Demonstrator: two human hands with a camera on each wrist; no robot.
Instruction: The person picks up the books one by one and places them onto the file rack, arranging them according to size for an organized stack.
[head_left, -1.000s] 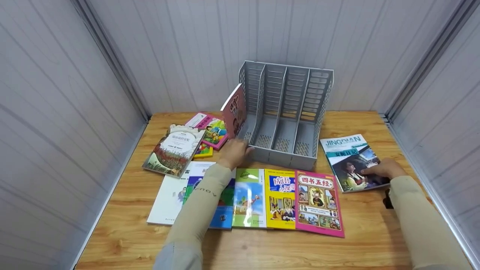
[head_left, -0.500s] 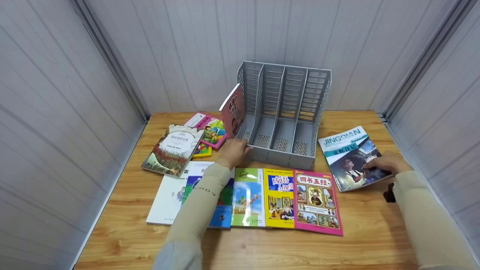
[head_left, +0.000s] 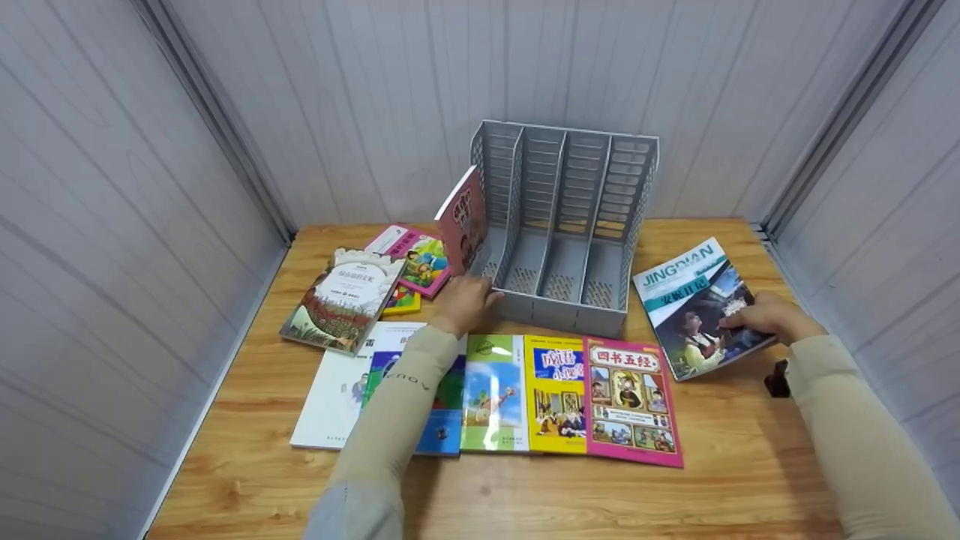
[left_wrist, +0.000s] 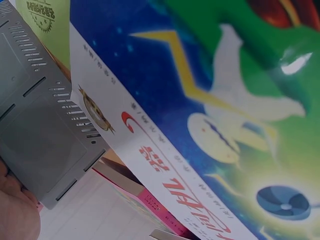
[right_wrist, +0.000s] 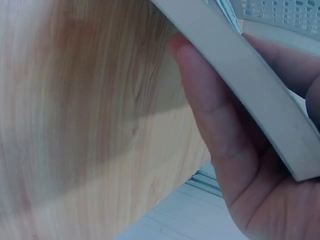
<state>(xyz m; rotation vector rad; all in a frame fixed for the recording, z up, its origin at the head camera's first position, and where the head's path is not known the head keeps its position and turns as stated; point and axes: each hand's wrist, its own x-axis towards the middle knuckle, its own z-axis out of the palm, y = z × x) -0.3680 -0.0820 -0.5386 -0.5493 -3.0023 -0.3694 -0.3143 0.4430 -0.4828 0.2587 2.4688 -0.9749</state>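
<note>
My right hand (head_left: 776,316) grips the right edge of a paperback book (head_left: 694,330) with JINGDIAN on its cover. In the right wrist view the book's pale page edge (right_wrist: 255,90) lies between thumb and fingers, tilted above the wooden table. My left hand (head_left: 466,304) holds the front left corner of a grey file rack (head_left: 577,319) with several upright compartments. In the left wrist view only part of that hand (left_wrist: 17,210) shows, at the rack's edge (left_wrist: 50,145). A pink book (head_left: 465,225) stands upright in the leftmost compartment, its front part jutting out.
A row of overlapping books, ending in a pink one (head_left: 634,405), lies in front of the rack. More books, among them a flowery one (head_left: 349,300), are piled at left. A small black object (head_left: 778,380) is by the right sleeve. Walls enclose the table (head_left: 525,502).
My right hand has lifted the JINGDIAN book's near right side and turned it slightly, shifting it a little back. My left hand stays at the rack's corner.
</note>
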